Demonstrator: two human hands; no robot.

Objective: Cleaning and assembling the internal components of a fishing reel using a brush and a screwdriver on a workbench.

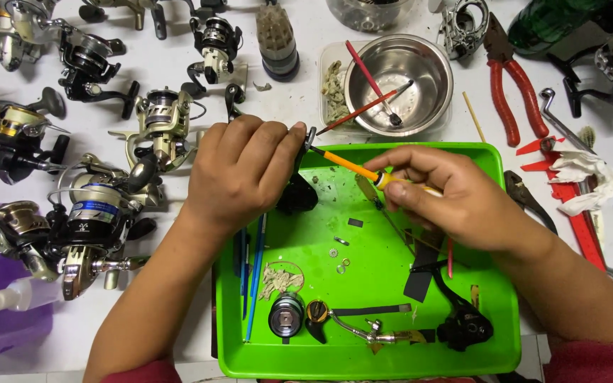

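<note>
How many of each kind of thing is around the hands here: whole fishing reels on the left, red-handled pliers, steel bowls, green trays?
Whole fishing reels left of the tray, such as the blue-banded reel: 7, some cut off by the frame edge
Red-handled pliers: 1
Steel bowl: 1
Green tray: 1
Total: 10

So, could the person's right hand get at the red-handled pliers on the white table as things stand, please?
Probably not yet: the right hand is gripping a yellow-handled screwdriver. The red-handled pliers lie uncovered just beyond the green plastic tray, so the path itself looks free.
</note>
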